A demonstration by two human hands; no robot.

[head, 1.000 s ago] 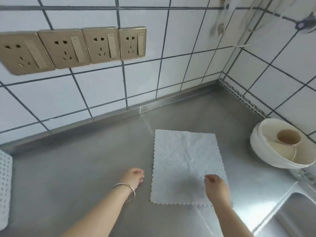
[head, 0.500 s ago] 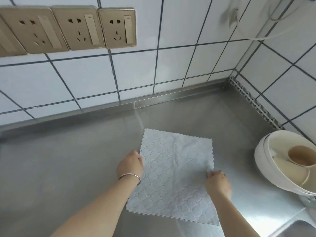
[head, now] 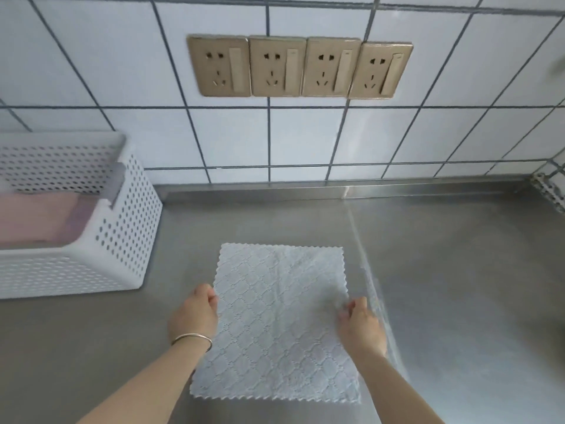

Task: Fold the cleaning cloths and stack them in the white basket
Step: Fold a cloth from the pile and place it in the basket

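Note:
A pale blue cleaning cloth [head: 279,319] with a scalloped edge lies spread flat on the steel counter, in the lower middle of the head view. My left hand [head: 195,316], with a bangle on its wrist, pinches the cloth's left edge. My right hand [head: 360,327] pinches its right edge about halfway along. The white perforated basket [head: 122,240] stands at the left against the wall. A folded pink cloth [head: 36,217] lies inside it.
The steel counter [head: 458,286] stretches to the right of the cloth. A tiled wall with a row of gold sockets [head: 301,68] runs along the back. A strip of bright glare crosses the counter beside my right hand.
The view has swung left, bringing the basket in and losing the white bowl at the right. Both hands moved to the cloth's side edges and took hold of them.

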